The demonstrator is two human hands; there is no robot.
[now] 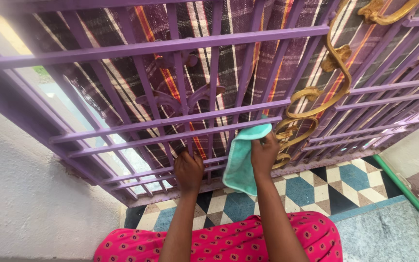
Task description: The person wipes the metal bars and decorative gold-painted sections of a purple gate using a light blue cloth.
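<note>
Head view | two hands: left hand (188, 171) grips one purple gate (180, 119) bar | right hand (265, 152) clutches one cloth (242, 160) (teal)

Purple grille (180, 119) of painted metal, smooth with a soft sheen. Gold scrolls (316, 102) on right side also metal, more glossy. Behind bars, striped woven cloth (248, 63), matt and a little coarse. Turquoise rag (242, 160) in right hand (264, 153), soft matt fabric. Near floor tiles (311, 189) smooth, patterned. Wall on left (30, 194) rough white plaster. Pink printed cloth (219, 240) near, matt.
</note>
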